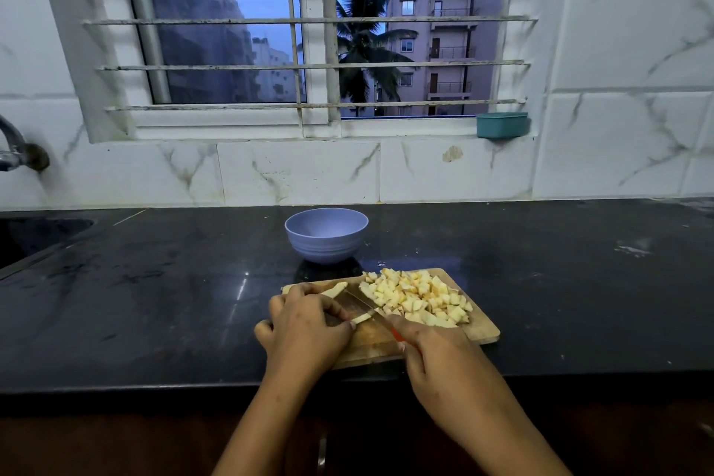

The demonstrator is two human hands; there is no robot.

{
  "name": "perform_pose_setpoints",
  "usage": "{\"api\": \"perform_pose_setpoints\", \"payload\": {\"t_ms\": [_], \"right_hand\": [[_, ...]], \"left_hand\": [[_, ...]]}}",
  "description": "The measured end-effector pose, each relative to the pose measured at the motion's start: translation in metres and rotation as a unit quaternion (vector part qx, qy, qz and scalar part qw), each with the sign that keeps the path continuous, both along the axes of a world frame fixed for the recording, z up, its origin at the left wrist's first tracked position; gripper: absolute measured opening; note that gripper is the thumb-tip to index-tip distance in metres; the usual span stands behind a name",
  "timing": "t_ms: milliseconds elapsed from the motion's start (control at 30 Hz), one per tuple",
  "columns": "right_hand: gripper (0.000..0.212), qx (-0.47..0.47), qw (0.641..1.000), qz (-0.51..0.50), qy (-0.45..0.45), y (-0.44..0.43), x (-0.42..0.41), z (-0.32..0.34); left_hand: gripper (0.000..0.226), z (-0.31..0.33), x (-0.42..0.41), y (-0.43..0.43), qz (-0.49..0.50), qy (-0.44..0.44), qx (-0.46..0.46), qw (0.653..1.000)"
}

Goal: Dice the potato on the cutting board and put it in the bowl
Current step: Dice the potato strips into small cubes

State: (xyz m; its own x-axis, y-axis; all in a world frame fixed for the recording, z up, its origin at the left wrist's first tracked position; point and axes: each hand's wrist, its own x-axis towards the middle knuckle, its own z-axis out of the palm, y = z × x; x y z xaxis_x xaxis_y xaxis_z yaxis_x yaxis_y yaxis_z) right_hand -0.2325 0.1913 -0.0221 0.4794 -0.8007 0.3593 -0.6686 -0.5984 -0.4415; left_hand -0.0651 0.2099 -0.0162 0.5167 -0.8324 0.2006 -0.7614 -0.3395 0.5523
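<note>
1. Potato: most of it lies as a diced pile [415,299] on the right half of the cutting board [479,332]. One uncut strip [362,318] lies at the board's middle, and a second pale piece [335,289] sits near the far left edge.
2. Knife [361,303]: the blade runs diagonally across the board, with its edge at the strip. Cut straight down and crosswise, in steps that match the cubes in the pile.
3. Left hand [305,325]: it is curled over the strip and pinches it at the fingertips. Keep the fingertips tucked back from the blade and retreat them after each cut.
4. Right hand [432,344]: it is clenched round the knife's red handle. Keep the wrist low and let the blade tip stay near the wood.
5. Board: the pile crowds the right edge. Push new cubes toward it gently, so none roll off.
6. Bowl [326,243]: it stands on the bench [579,282] just behind the board, with no potato visible inside. Judged progress: dicing is nearly finished and the transfer has not begun.
</note>
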Motion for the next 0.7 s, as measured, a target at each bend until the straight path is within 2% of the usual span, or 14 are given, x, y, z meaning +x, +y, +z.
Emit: {"api": "perform_pose_setpoints", "payload": {"t_ms": [233, 500, 700], "right_hand": [[0.062, -0.006, 0.989, -0.043, 0.144, 0.008, 0.008, -0.001], [0.057, -0.001, 0.996, -0.032, 0.086, -0.003, 0.006, 0.007], [0.057, -0.011, 0.991, -0.03, 0.128, 0.004, 0.013, 0.002]], "left_hand": [[0.009, -0.003, 0.0, -0.003, 0.013, -0.013, -0.013, 1.0], [0.012, 0.0, -0.001, -0.005, 0.024, -0.012, -0.034, 0.999], [0.011, 0.001, -0.001, -0.007, 0.022, -0.007, -0.041, 0.999]]}}
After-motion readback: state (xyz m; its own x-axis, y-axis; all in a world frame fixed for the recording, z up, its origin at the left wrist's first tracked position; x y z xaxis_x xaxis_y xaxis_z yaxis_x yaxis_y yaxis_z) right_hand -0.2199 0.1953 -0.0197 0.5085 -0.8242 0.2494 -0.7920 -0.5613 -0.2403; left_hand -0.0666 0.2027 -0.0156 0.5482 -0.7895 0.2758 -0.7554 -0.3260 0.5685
